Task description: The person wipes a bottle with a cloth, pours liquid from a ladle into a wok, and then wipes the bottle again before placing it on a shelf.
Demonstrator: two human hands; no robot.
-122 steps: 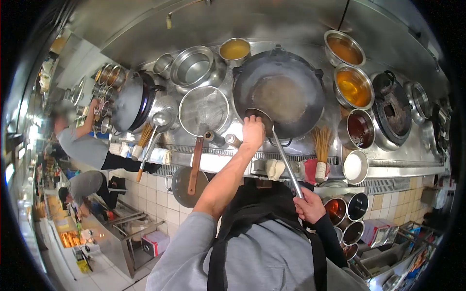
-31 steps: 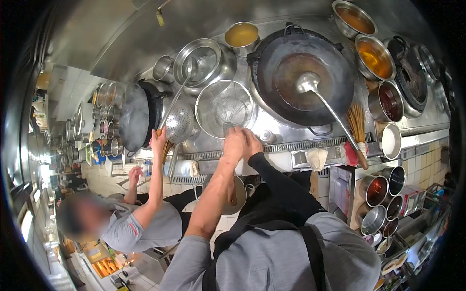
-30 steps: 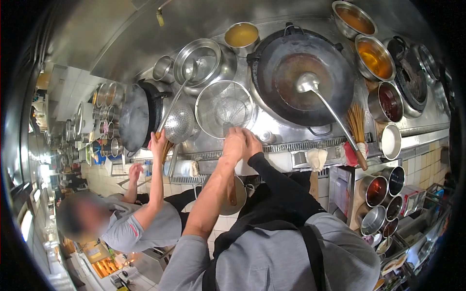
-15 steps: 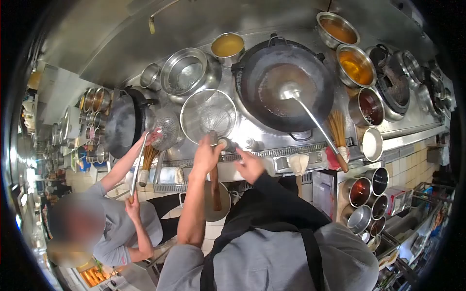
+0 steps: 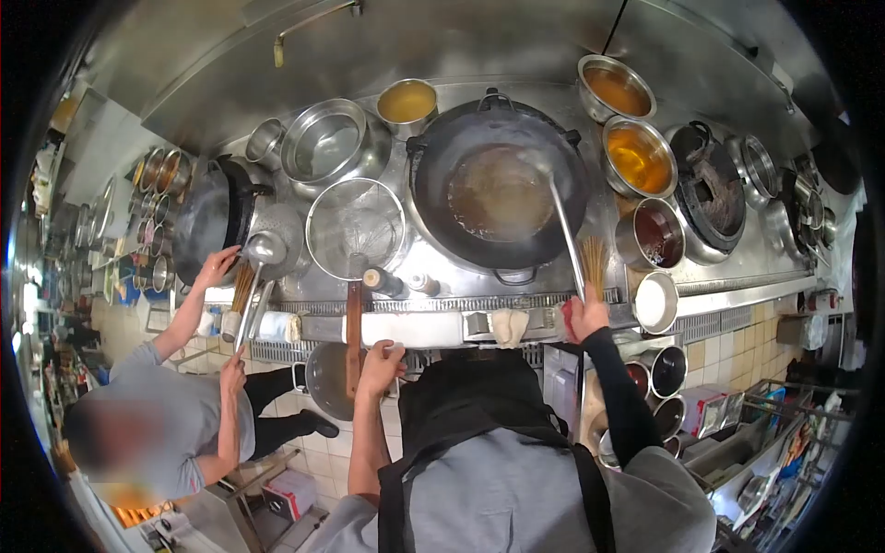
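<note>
My right hand point(image 5: 588, 315) is wrapped round the handle end of a long metal ladle point(image 5: 566, 226), whose bowl dips into steaming, brownish liquid in a large black wok point(image 5: 438, 207). A red cloth lies against that hand. At the stove's front edge, my left hand point(image 5: 378, 369) has its fingers curled together; whatever they hold, if anything, is too small to make out. Just beyond it, a round wire strainer point(image 5: 318, 241) rests on the stove, its wooden handle point(image 5: 354, 323) jutting over the edge. Two small shaker bottles point(image 5: 383, 282) stand beside the strainer.
A co-worker point(image 5: 221, 415) at the left holds another ladle point(image 5: 251, 304) near a second wok point(image 5: 189, 226). Metal bowls of amber liquid point(image 5: 638, 158) and pots point(image 5: 653, 235) line the right. A bamboo brush point(image 5: 594, 261) stands by my right hand; a white cloth point(image 5: 410, 329) covers the front ledge.
My right hand has moved right from beside the shaker bottles and taken hold of the ladle handle. My left hand has drawn back from the strainer and bottles to the front edge.
</note>
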